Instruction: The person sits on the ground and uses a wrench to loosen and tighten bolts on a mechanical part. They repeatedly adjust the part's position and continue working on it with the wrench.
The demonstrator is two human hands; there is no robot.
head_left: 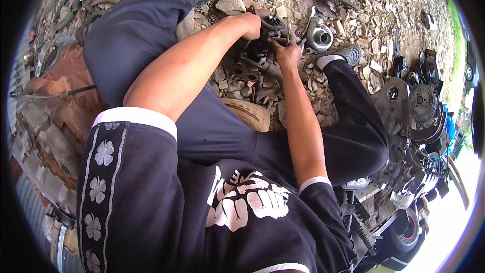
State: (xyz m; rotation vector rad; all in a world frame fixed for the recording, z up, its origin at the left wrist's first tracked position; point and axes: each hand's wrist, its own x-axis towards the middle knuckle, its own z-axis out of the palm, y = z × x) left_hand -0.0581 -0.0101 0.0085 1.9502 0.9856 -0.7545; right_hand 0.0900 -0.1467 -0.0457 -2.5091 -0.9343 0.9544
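I sit on rubble with my legs spread around a rusty, dark metal engine part [251, 65] on the ground. At its upper end, my left hand [250, 24] is closed over the dark round housing [277, 24]. My right hand [286, 53] grips the same part just to the right of its middle, fingers pressed against the metal. What the fingers pinch is hidden. Both forearms reach forward from my dark shirt.
A silver snail-shaped turbo housing [320, 35] lies just right of the hands. Round metal discs and pulleys [422, 102] are piled at the right. A thin rod [53, 94] rests on rusty scrap at the left. A stone [230, 4] and broken rubble cover the ground.
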